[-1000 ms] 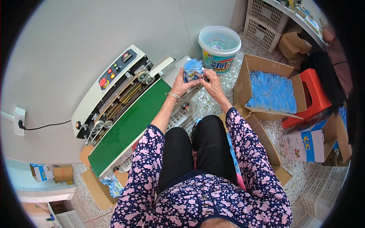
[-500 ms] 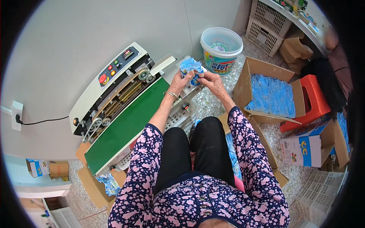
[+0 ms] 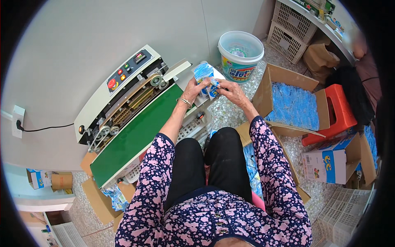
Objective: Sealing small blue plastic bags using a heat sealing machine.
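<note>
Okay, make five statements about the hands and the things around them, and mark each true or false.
1. The left hand holds blue-and-white packets. True.
2. The right hand rests on a knee. False: it touches the packets.
3. A black cord runs between the machine and a wall outlet. True.
4. The belt is red. False: it is green.
5. The red stool is at far left. False: it is at right, beside an open carton.
</note>
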